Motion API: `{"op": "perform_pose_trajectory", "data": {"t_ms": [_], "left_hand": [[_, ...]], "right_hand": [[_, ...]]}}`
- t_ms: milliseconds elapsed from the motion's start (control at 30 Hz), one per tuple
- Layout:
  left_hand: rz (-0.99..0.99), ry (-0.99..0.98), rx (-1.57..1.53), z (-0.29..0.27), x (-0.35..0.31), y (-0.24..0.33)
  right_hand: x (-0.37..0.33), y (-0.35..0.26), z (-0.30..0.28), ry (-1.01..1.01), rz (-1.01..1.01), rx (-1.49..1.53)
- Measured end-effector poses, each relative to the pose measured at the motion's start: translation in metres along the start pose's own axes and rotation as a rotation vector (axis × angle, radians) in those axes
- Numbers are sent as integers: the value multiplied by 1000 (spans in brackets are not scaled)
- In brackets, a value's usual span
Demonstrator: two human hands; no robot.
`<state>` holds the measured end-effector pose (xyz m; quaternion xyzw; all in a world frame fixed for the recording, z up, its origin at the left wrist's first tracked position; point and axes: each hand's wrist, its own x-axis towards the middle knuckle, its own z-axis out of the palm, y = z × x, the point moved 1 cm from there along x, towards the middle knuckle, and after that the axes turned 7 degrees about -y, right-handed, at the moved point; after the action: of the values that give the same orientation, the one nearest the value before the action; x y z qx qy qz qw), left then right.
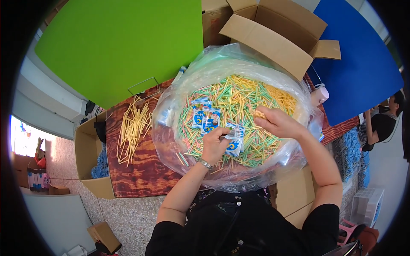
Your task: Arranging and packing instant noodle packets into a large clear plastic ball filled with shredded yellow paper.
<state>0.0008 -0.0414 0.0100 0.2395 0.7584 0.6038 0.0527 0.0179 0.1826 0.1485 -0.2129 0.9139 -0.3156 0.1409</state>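
Observation:
A large clear plastic bag lies open in front of me, filled with thin pastel sticks in yellow, green and pink. My left hand is closed, pinching the edge of a small blue-and-white packet with a clear part near the fingertips. Other blue-and-white packets rest on the sticks just beyond it. Above the sticks on the right, my right hand is closed round a small bunch of yellow sticks, seen by their ends.
A loose pile of yellow sticks lies on the red-brown wood-patterned table. Behind the bag are an open cardboard box, a green panel and a blue panel. A pink cup stands to the right. Another person is farther right.

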Motion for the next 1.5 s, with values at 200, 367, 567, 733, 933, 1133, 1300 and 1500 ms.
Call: {"op": "perform_pose_trajectory", "data": {"t_ms": [200, 367, 567, 733, 933, 1133, 1300, 1500], "left_hand": [[-150, -135, -119, -5, 0, 18], [-124, -239, -388, -8, 0, 25], [-229, -124, -288, -9, -2, 1], [-174, -171, -602, -5, 3, 25], [-211, -262, -341, -12, 0, 12], [-174, -193, -180, -13, 2, 21], [39, 12, 12, -16, -1, 22], [80, 72, -34, -15, 1, 20]], "right_hand": [[18, -28, -10, -19, -23, -242], [31, -9, 17, -71, -58, -230], [33, -19, 11, -77, -63, -76], [31, -13, 16, -115, -59, -72], [30, -18, 20, -91, -121, -242], [23, -24, 17, -129, -180, -232], [21, -37, -20, -204, -64, -79], [30, -52, -31, -379, -77, -408]]}}
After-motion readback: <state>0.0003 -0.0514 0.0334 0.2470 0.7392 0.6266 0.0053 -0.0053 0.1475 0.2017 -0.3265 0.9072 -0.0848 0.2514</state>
